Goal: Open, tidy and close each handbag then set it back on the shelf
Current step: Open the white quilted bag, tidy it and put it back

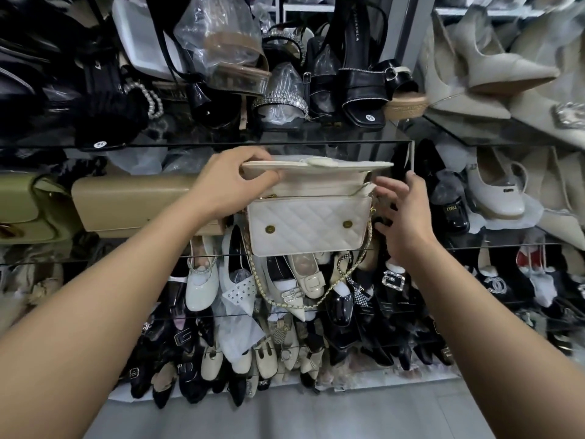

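Note:
A white quilted handbag (308, 226) hangs in front of the glass shelves with its flap (316, 168) lifted flat, showing two brass snaps on the front. My left hand (234, 182) grips the flap's left end, thumb underneath. At the bag's right side, my right hand (400, 213) has its fingers spread by the upper corner, and whether they touch it is unclear. The bag's gold chain strap (285, 299) dangles below. A beige handbag (133, 204) lies on the shelf to the left, beside an olive one (25, 207).
Glass shelves (348, 144) hold many shoes: black heels above, cream pumps at right, black loafers right of the bag, flats in several rows below. A grey floor (285, 416) shows at the bottom.

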